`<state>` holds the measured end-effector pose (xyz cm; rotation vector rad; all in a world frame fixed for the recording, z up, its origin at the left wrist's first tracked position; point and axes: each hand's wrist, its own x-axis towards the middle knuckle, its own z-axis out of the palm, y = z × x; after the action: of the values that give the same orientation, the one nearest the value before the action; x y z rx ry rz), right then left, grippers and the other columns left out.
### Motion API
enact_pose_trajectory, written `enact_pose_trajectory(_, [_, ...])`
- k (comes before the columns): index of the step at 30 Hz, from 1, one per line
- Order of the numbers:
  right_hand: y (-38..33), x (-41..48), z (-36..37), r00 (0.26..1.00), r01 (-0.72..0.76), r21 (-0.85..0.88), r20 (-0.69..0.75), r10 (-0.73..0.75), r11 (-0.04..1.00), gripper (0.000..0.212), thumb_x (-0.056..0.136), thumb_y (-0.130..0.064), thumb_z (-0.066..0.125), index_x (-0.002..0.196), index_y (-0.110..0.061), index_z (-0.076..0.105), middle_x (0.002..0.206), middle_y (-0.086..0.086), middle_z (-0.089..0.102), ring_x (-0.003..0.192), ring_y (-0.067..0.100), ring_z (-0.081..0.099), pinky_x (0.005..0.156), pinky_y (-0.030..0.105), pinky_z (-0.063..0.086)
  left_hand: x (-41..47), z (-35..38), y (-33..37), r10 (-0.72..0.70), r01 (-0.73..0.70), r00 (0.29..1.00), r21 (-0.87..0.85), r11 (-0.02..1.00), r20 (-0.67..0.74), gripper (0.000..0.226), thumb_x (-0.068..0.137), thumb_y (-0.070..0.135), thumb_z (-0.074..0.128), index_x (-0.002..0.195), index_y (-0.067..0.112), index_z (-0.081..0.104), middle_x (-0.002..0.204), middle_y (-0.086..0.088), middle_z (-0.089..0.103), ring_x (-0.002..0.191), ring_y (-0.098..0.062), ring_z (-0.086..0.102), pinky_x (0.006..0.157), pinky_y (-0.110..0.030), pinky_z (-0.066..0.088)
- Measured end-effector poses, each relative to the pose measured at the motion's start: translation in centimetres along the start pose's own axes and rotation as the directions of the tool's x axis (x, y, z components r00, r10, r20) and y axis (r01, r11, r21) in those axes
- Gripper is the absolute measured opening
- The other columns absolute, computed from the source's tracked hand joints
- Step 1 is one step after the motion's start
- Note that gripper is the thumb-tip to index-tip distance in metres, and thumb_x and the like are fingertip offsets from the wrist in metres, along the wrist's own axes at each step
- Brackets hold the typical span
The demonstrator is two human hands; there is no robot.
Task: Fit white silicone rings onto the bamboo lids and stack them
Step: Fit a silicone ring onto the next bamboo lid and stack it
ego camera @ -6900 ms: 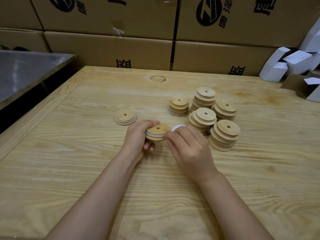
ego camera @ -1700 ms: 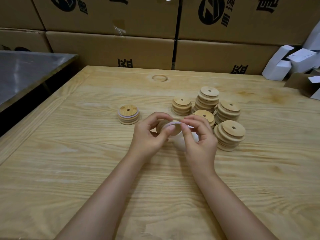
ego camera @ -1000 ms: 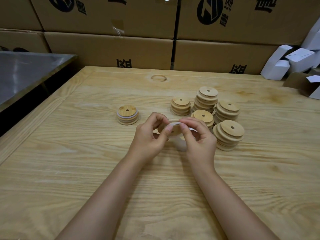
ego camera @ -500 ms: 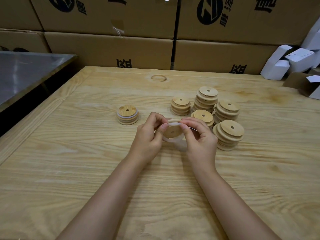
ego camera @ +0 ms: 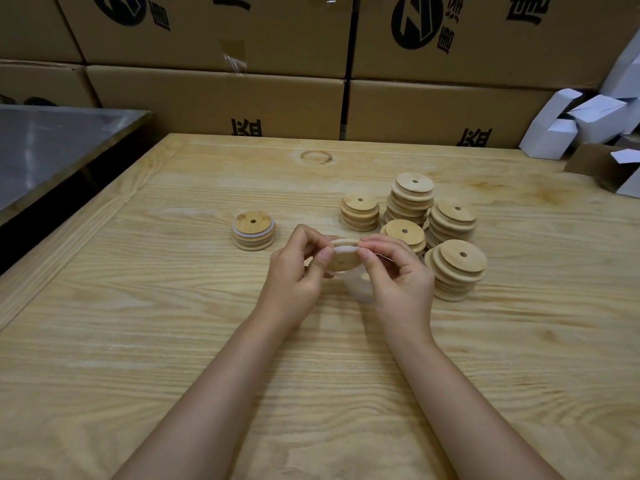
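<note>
left hand (ego camera: 294,275) grips bamboo lid (ego camera: 343,262) | right hand (ego camera: 398,277) pinches white ring (ego camera: 345,249) | cartons (ego camera: 214,98): black logo (ego camera: 417,20), characters illegible

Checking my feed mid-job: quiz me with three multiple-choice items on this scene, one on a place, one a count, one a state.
1. Where is the ringed stack?
A. left of the left hand
B. right of the right hand
C. between the hands

2. How many bare stacks stand by the right hand?
A. three
B. five
C. eight

3. State of the held lid?
A. lying untouched
B. gripped by both hands, white ring partly on
C. in one hand, ringless

1 A: it sits alone past the left hand.
2 B: five wood-only stacks cluster there.
3 B: both hands pinch the ring at the rim; the rest hangs loose.
</note>
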<state>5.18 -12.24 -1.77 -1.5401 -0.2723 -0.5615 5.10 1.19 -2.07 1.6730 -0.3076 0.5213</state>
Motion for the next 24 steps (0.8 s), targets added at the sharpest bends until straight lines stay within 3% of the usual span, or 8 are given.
enact_pose_trajectory(9, [0.01,0.08,-0.11,1.000,0.005,-0.020,0.019,-0.004,1.000,0.018,0.081,0.005,0.067,0.079,-0.013,0.069,0.091,0.003,0.067,0.090,0.003,0.062,0.081,0.013,0.045,-0.01,-0.10,-0.10,-0.044,0.044,0.999,-0.032,0.999,0.001,0.008,0.085,0.016,0.053,0.081,0.023,0.052,0.093,-0.008,0.063,0.091,-0.026,0.064,0.064,-0.048,0.058])
enact_pose_trajectory(13, [0.05,0.11,-0.12,1.000,-0.001,-0.022,0.020,0.001,1.000,0.017,0.080,0.005,0.067,0.079,-0.011,0.069,0.090,0.003,0.067,0.090,0.002,0.062,0.080,0.012,0.044,0.02,-0.25,-0.24,-0.001,0.001,1.000,0.006,1.000,0.017,0.010,0.086,0.015,0.052,0.081,0.024,0.051,0.091,-0.013,0.062,0.092,-0.030,0.064,0.063,-0.045,0.058])
enact_pose_trajectory(24, [0.44,0.30,-0.27,1.000,0.014,-0.057,0.013,-0.014,0.998,0.021,0.081,0.002,0.067,0.078,-0.018,0.068,0.088,-0.005,0.068,0.089,0.005,0.063,0.081,0.015,0.046,-0.02,0.01,-0.32,-0.004,0.007,0.999,0.075,0.997,-0.037,0.016,0.086,0.014,0.054,0.081,0.030,0.051,0.081,0.011,0.062,0.079,-0.015,0.064,0.063,-0.054,0.055])
